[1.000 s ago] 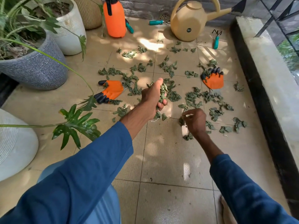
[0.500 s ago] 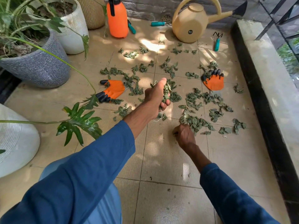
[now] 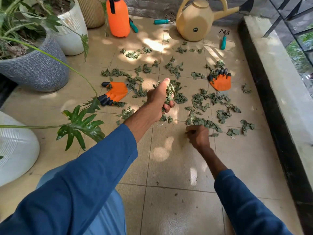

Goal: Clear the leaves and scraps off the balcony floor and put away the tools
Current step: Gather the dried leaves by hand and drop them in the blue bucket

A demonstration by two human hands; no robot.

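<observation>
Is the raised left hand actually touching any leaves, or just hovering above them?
Touching. The head view shows the left hand gripping a bunch of leaves, which poke out above and below the fist.

This is the balcony of a home, kept as a small garden. The floor (image 3: 169, 167) is of beige tiles, and a low concrete ledge (image 3: 277, 92) and a dark metal railing (image 3: 286, 20) close the right side. Plants grow in a grey pot (image 3: 33, 70) and a white pot (image 3: 72, 34). Near the brick wall (image 3: 149, 5) stand a beige watering can (image 3: 194, 21) and an orange pressure sprayer (image 3: 118, 21). A teal hand rake (image 3: 223, 41), orange garden gloves (image 3: 118, 93) and leaves (image 3: 201, 122) lie on the tiles.
</observation>
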